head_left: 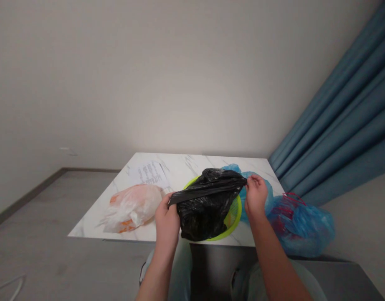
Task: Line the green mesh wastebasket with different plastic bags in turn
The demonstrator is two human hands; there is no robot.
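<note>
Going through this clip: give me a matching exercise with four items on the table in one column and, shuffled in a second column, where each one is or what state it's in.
Things:
1. Black plastic bag
2. Lime-green basket
3. White-and-orange plastic bag
4. Printed paper sheet

Places and states:
A. Lying near the far edge of the white marble-look table
B. Under the black plastic bag, partly hidden
C. Gripped at its ends by the left hand and right hand
D. Bunched up to the left of the left hand

Pairs: 1-C, 2-B, 3-D, 4-A
</note>
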